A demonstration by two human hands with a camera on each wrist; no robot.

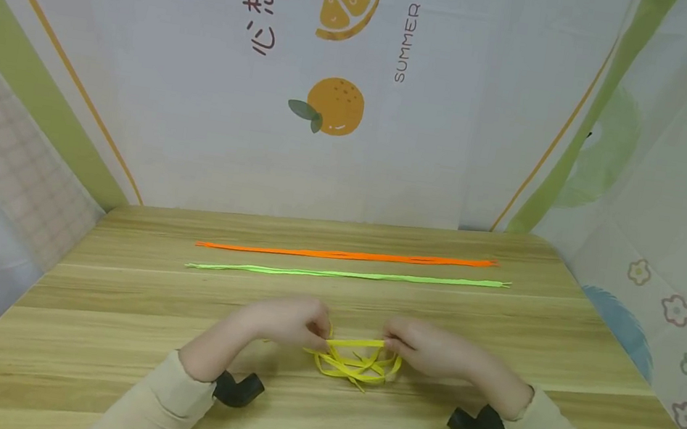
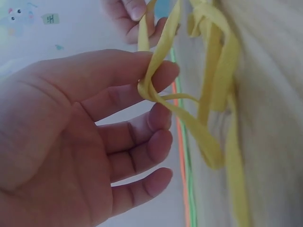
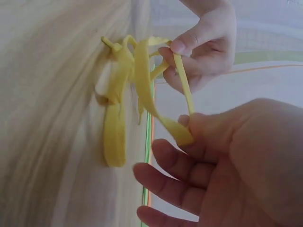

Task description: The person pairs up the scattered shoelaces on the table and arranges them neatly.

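A flat yellow shoelace [image 1: 354,371] lies in a loose tangle of loops on the table, part of it raised between both hands. My left hand [image 1: 302,322] pinches the lace between thumb and index finger, its other fingers spread slightly bent, as the left wrist view shows. My right hand [image 1: 424,345] pinches the same lace a short way off, so a short stretch runs nearly straight between them. In the right wrist view a loop of the yellow lace [image 3: 144,80] hangs from the thumb and index finger. Several loops and a lace tip rest below the hands.
Beyond the hands, an orange shoelace [image 1: 344,254] and a light green shoelace [image 1: 348,274] lie stretched side by side across the wooden table [image 1: 105,313]. A printed curtain [image 1: 417,159] stands behind the table's far edge. Black wrist mounts [image 1: 237,389] sit at both cuffs.
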